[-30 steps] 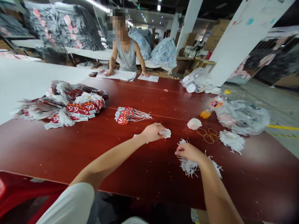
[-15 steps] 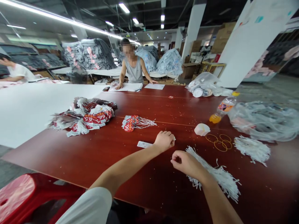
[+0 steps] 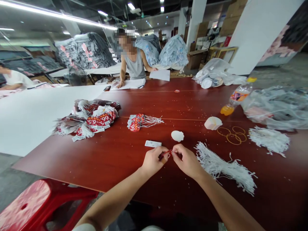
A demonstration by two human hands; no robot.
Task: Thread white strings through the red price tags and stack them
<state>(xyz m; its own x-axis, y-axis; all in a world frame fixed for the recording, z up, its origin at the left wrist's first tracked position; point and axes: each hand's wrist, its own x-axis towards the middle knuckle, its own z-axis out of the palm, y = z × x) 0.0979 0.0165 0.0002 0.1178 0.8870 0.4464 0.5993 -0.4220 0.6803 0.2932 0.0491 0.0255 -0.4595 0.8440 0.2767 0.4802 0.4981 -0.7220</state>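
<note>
My left hand (image 3: pixel 156 159) is closed round a red hang tag (image 3: pixel 166 154), seen edge-on between the fingers. My right hand (image 3: pixel 184 158) meets it at the tag's right end, thumb and forefinger pinched together; what they grip is too small to make out. Just beyond the hands lie a white scalloped tag (image 3: pixel 177 136) and a white printed label (image 3: pixel 153 143). A bundle of white strings (image 3: pixel 226 168) lies beside my right hand. Farther off is a small group of red strung tags (image 3: pixel 135 123).
A large heap of red tags (image 3: pixel 96 120) lies at left. On the right are a pale scalloped stack (image 3: pixel 213 123), rubber bands (image 3: pixel 233 138), more strings (image 3: pixel 269 139), a tilted drink bottle (image 3: pixel 238 96) and plastic bags (image 3: pixel 279 106). Across the table a person (image 3: pixel 133 62) handles paper sheets. A red stool (image 3: pixel 31 199) stands lower left.
My left hand has drawn back toward me and now holds a red tag, uncovering the white scalloped tag. My right hand has come up to meet it. The person opposite has lifted a sheet.
</note>
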